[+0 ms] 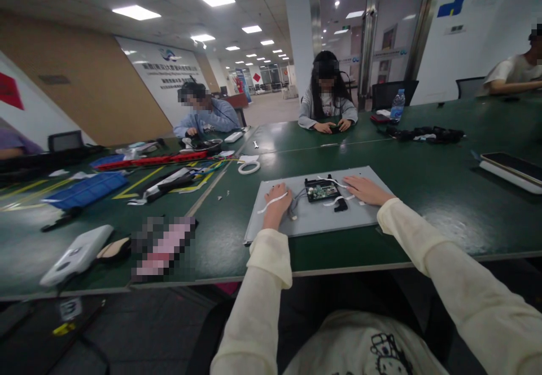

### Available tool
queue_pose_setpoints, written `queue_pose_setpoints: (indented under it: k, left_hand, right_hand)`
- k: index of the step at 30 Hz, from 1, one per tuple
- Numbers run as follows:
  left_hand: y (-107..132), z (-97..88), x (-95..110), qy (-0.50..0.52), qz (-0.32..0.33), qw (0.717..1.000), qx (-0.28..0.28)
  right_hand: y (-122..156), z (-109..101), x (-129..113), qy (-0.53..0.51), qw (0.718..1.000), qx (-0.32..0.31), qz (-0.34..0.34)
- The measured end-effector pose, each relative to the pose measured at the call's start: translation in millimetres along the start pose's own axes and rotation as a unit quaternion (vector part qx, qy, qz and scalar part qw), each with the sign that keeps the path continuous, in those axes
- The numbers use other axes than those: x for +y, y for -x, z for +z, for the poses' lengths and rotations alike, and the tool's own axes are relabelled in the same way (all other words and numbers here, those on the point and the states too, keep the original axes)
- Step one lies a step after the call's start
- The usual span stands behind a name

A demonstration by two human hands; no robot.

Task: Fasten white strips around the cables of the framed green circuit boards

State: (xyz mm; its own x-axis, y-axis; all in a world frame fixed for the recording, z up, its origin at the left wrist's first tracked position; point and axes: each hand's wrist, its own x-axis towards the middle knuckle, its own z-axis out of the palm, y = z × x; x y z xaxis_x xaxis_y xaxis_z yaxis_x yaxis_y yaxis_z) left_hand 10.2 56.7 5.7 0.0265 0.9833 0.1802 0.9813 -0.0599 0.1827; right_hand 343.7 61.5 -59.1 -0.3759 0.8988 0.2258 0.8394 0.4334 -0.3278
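Observation:
A grey panel lies on the green table in front of me, with both my hands resting on it. Near its middle sits a green circuit board in a black housing. My left hand lies flat left of the housing, a white strip running across it. Grey wires lie between that hand and the housing. To the right of the housing, my right hand is stretched out flat, its fingertips near two more white strips. A small black part lies below the housing.
Left on the table are a blue tray, a white device and a roll of white tape. A phone on a white box lies right. A water bottle stands further back. People sit across the table.

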Motion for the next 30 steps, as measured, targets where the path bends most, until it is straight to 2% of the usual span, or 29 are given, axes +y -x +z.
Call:
queue_pose_setpoints:
  k: [7,10,14,18,21,24,26,28,30]
  left_hand:
    - [-0.7,10.4,-0.9,0.002,0.062,0.998,-0.015]
    - [-1.3,11.9,-1.9,-0.005,0.062,0.998,-0.027]
    - [-2.4,15.4,-4.5,-0.009,0.068,0.998,-0.013]
    - [-2.3,15.8,-4.4,-0.003,0.062,0.998,-0.005]
    - [0.2,9.9,-0.9,-0.006,0.053,0.998,0.031]
    - [4.6,1.5,6.0,-0.019,0.082,0.992,0.095]
    - [8.0,-2.7,12.1,-0.02,0.116,0.985,0.124]
    - [11.2,-5.0,18.7,-0.021,0.145,0.98,0.133]
    - [13.8,-5.3,24.4,-0.025,0.163,0.978,0.128]
  right_hand:
    - [9.8,-3.8,0.7,0.035,0.999,-0.019,0.032]
    - [11.9,-6.9,-2.1,0.058,0.997,-0.034,0.045]
    - [13.8,-7.1,-5.1,0.066,0.996,-0.036,0.048]
    - [13.8,-5.7,-5.8,0.032,0.998,-0.006,0.045]
    - [10.4,-10.2,-12.4,-0.019,0.997,0.064,0.046]
    - [6.2,-20.9,-33.8,-0.064,0.98,0.186,0.013]
    - [5.6,-28.6,-58.4,-0.079,0.963,0.253,-0.041]
    - [7.2,-33.8,-88.9,-0.074,0.951,0.275,-0.118]
    - [9.3,-35.1,-120.2,-0.046,0.947,0.244,-0.202]
